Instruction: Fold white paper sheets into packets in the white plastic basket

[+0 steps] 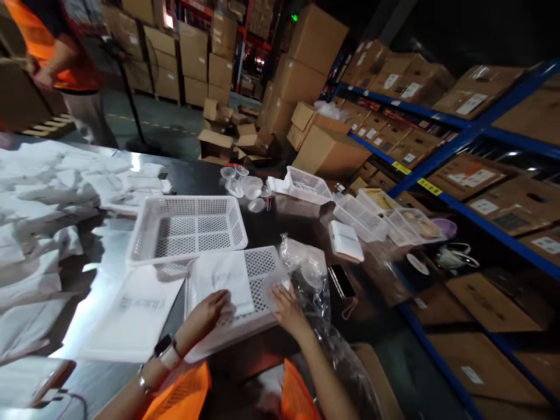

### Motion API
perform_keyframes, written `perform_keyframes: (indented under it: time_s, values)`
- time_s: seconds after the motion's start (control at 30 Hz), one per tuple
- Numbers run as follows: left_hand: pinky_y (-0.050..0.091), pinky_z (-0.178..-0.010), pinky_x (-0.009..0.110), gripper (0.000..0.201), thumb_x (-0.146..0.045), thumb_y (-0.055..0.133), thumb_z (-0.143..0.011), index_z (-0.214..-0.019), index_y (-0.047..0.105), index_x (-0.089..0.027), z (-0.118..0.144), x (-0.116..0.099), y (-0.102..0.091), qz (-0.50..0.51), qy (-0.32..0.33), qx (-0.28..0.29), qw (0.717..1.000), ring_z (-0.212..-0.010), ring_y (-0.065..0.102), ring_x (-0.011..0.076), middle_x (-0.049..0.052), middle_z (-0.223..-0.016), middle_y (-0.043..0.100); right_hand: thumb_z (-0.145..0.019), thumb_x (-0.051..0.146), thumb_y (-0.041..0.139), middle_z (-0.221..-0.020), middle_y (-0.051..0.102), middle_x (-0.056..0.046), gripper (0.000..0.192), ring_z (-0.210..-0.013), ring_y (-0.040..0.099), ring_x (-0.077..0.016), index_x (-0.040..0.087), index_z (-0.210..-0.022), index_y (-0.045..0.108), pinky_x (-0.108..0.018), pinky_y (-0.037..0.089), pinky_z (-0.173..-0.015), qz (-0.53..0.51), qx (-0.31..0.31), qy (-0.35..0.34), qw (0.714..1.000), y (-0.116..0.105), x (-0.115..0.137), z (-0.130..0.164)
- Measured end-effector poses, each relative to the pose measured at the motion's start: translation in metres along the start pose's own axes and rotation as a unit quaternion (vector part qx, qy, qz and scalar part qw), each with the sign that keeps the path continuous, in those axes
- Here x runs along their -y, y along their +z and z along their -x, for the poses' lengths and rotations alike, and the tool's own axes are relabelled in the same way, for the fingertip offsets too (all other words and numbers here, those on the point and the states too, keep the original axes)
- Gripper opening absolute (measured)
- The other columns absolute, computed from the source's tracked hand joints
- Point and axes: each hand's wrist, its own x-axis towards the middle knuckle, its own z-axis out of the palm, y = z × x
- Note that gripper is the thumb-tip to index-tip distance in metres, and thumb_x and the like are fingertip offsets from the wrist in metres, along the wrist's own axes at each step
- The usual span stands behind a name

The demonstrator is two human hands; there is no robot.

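My left hand (205, 318), a watch on its wrist, rests on a white paper pouch (224, 280) lying in a white perforated plastic tray (258, 265) near the table's front edge. My right hand (286, 306) touches a small clear round lid (273, 287) at the right side of the same tray. Right beside that hand lies a crumpled clear plastic bag (306, 265) holding more clear lids. Orange sleeves show at the bottom of the view.
An empty white basket (144, 233) sits behind the tray. White pouches (48, 192) pile up at left. Clear cups (245, 186), more baskets (306, 184), a phone (342, 281) lie further off. Blue shelving (441, 151) with cartons stands right. Another person in orange (65, 64) stands far left.
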Motion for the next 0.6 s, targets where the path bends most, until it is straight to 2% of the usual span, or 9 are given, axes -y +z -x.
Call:
perform_keyframes:
  time_s: [0.1, 0.23, 0.27, 0.33, 0.4, 0.43, 0.5, 0.6]
  values:
    - [0.054, -0.098, 0.040, 0.046, -0.002, 0.038, -0.086, -0.121, 0.063, -0.017, -0.005, 0.000, -0.009, -0.029, 0.026, 0.016, 0.999, -0.114, 0.064, 0.0234, 0.011, -0.126, 0.067, -0.075, 0.003, 0.057, -0.135, 0.061, -0.012, 0.056, -0.131, 0.052, -0.0274, 0.017, -0.129, 0.062, -0.051, 0.029, -0.118, -0.012, -0.020, 0.020, 1.000, 0.005, -0.007, -0.014]
    - [0.055, -0.085, 0.040, 0.028, -0.009, 0.044, -0.091, -0.104, 0.067, -0.019, -0.014, -0.009, -0.027, -0.090, 0.062, 0.034, 0.993, -0.098, 0.066, 0.0238, 0.010, -0.107, 0.071, -0.083, 0.012, 0.049, -0.114, 0.072, -0.016, 0.038, -0.109, 0.068, -0.0265, 0.013, -0.115, 0.070, -0.044, 0.050, -0.101, -0.039, -0.075, 0.042, 0.996, 0.010, 0.002, -0.013]
    - [0.054, -0.082, 0.039, 0.026, -0.010, 0.045, -0.092, -0.102, 0.067, -0.020, -0.015, -0.010, -0.030, -0.093, 0.066, 0.036, 0.993, -0.094, 0.065, 0.0229, 0.009, -0.101, 0.071, -0.084, 0.016, 0.049, -0.112, 0.073, -0.016, 0.036, -0.108, 0.068, -0.0259, 0.013, -0.113, 0.070, -0.042, 0.051, -0.099, -0.051, -0.083, 0.021, 0.995, 0.012, 0.009, -0.009]
    - [0.053, -0.076, 0.035, 0.024, -0.012, 0.045, -0.093, -0.101, 0.065, -0.022, -0.015, -0.012, -0.032, -0.082, 0.075, 0.041, 0.993, -0.086, 0.063, 0.0207, 0.007, -0.096, 0.068, -0.086, 0.023, 0.048, -0.117, 0.071, -0.011, 0.035, -0.114, 0.065, -0.0236, 0.019, -0.114, 0.070, -0.042, 0.047, -0.105, -0.089, -0.076, -0.088, 0.989, 0.016, 0.027, 0.001]
    - [0.053, -0.076, 0.033, 0.024, -0.013, 0.043, -0.094, -0.099, 0.065, -0.022, -0.014, -0.012, -0.031, -0.072, 0.083, 0.043, 0.993, -0.088, 0.062, 0.0198, 0.006, -0.099, 0.067, -0.088, 0.032, 0.050, -0.121, 0.070, -0.005, 0.033, -0.118, 0.062, -0.0205, 0.025, -0.114, 0.069, -0.041, 0.038, -0.113, -0.135, -0.044, -0.224, 0.964, 0.021, 0.046, 0.009]
    - [0.053, -0.077, 0.034, 0.025, -0.013, 0.042, -0.095, -0.098, 0.065, -0.022, -0.012, -0.011, -0.029, -0.073, 0.086, 0.043, 0.993, -0.090, 0.062, 0.0198, 0.007, -0.101, 0.067, -0.088, 0.036, 0.051, -0.121, 0.071, -0.004, 0.033, -0.118, 0.062, -0.0191, 0.026, -0.115, 0.069, -0.040, 0.035, -0.114, -0.150, -0.021, -0.271, 0.951, 0.023, 0.054, 0.011]
    - [0.055, -0.078, 0.035, 0.029, -0.013, 0.039, -0.095, -0.103, 0.066, -0.020, -0.009, -0.011, -0.026, -0.087, 0.087, 0.034, 0.992, -0.094, 0.062, 0.0209, 0.008, -0.107, 0.067, -0.090, 0.037, 0.051, -0.119, 0.071, -0.004, 0.033, -0.118, 0.062, -0.0163, 0.026, -0.116, 0.068, -0.036, 0.034, -0.115, -0.155, 0.021, -0.304, 0.940, 0.024, 0.066, 0.012]
    - [0.059, -0.078, 0.035, 0.040, -0.009, 0.038, -0.093, -0.125, 0.060, -0.020, -0.001, -0.011, -0.020, -0.087, 0.075, 0.013, 0.993, -0.100, 0.064, 0.0216, 0.009, -0.122, 0.065, -0.095, 0.025, 0.044, -0.118, 0.072, -0.004, 0.031, -0.122, 0.058, -0.0137, 0.025, -0.114, 0.069, -0.035, 0.032, -0.116, -0.127, 0.043, -0.305, 0.943, 0.017, 0.072, 0.006]
